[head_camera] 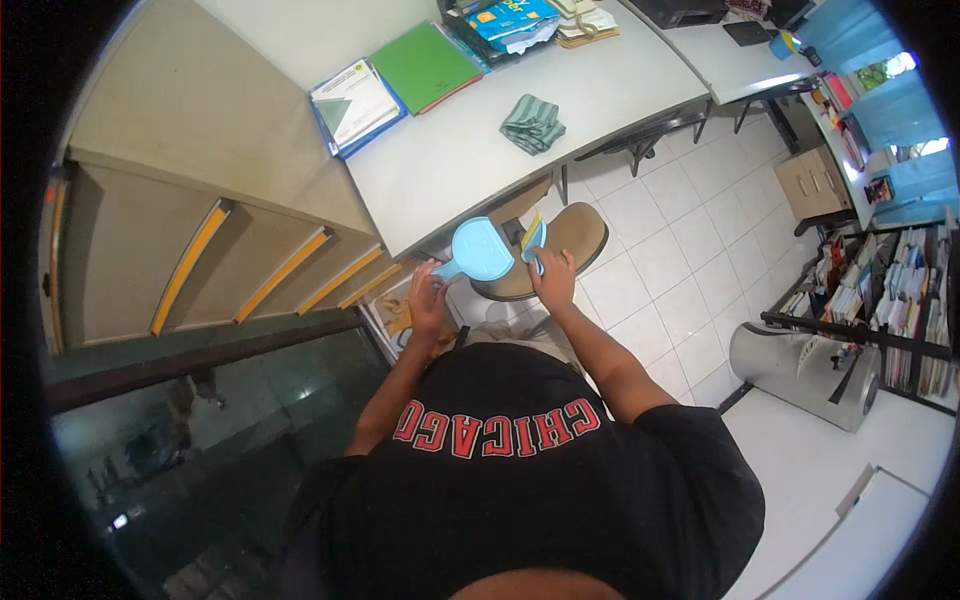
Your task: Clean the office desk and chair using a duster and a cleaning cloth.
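In my left hand is the handle of a light-blue plastic dustpan, its round pan held out over the edge of a brown chair seat. My right hand grips a small blue hand brush with yellow bristles, just right of the pan and over the same seat. The brush and the pan look apart. Beyond them, a folded green striped cloth lies on the white table.
A green folder, a blue-edged folder with papers and a stacked tray stand along the table's back. A beige shelf unit is at the left. Bookshelves and a silver cylindrical object are at the right.
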### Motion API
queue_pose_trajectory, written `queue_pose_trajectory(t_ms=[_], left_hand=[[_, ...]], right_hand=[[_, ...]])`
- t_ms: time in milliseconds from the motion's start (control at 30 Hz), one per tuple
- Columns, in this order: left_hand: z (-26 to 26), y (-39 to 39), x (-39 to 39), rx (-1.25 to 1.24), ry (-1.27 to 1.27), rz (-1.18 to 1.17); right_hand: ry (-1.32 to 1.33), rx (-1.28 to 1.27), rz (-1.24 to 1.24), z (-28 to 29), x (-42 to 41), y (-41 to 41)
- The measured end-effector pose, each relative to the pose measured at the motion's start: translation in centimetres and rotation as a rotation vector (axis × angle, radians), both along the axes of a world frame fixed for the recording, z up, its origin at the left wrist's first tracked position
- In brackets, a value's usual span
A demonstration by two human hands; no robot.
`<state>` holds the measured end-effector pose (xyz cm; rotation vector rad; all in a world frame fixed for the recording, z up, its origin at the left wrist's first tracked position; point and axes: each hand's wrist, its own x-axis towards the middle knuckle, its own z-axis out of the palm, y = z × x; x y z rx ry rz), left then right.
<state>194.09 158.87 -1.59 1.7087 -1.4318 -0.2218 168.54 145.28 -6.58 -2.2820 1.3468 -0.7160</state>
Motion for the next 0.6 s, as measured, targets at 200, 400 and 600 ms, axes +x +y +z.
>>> queue_pose_trajectory(t_ms=[200, 400, 600], left_hand=[[-0.3, -2.3, -1.1, 0.0, 0.039, -0.002], [2.6, -6.8, -5.9, -0.075, -0.002, 0.048], [3.0, -10.6, -14.1, -0.07, 0.172, 0.304]], right_hand=[[-0.086, 0.139, -0.011, 0.5, 0.1, -1.4], [-0.593, 0.203, -0.211, 1.1, -2.8, -9.0], [-0.618, 0.465, -0.133, 9.2, -13.7, -22.9]])
